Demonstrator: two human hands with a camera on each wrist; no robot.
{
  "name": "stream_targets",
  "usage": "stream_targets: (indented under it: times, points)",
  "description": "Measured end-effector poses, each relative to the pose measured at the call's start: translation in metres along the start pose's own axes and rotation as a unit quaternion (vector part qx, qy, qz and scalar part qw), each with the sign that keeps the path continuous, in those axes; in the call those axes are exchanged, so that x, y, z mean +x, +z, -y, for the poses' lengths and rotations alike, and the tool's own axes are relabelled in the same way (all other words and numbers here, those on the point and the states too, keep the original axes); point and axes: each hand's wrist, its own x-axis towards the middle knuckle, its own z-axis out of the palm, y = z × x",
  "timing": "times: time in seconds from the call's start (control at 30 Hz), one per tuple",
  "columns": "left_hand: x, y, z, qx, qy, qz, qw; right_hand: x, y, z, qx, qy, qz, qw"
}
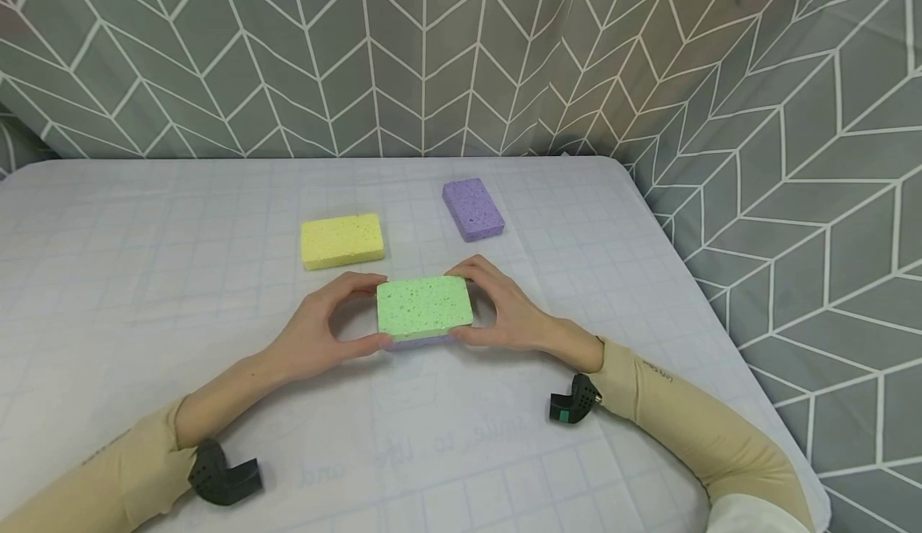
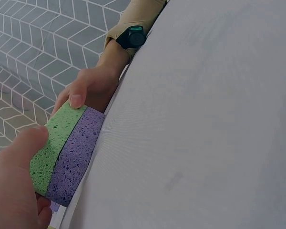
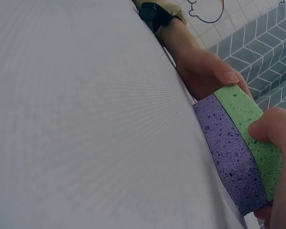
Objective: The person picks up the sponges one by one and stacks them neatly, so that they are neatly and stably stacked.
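Note:
A green sponge (image 1: 423, 307) lies flat on top of a purple sponge (image 1: 421, 342), whose front edge shows beneath it in the head view. In both wrist views the green sponge (image 2: 57, 138) and the lower purple sponge (image 2: 78, 152) sit flush, face to face, with the purple one on the table. My left hand (image 1: 327, 321) grips the green sponge's left end, thumb at the front corner and fingers at the back. On the right end my right hand (image 1: 507, 309) holds it likewise, thumb in front. The far fingertips are partly hidden.
Behind the stack lies a yellow sponge (image 1: 342, 242), left of centre. Another purple sponge (image 1: 473, 210) rests farther back to the right. A white cloth with faint grid lines covers the table (image 1: 180, 277). A grey patterned curtain (image 1: 389, 61) hangs along the back and right.

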Motion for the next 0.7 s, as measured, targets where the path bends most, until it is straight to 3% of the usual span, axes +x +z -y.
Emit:
stream_targets:
  times: [0.57,0.7]
  points:
    - [0.0006,0.0010,-0.0009,0.006,0.022,-0.008,0.9997,0.0006,-0.0001,-0.0006,0.008,0.003,-0.004,1.000]
    - [0.0009,0.0009,-0.0014,0.008,0.022,-0.008,0.9997,0.0009,0.0002,-0.0023,0.012,-0.009,-0.023,1.000]
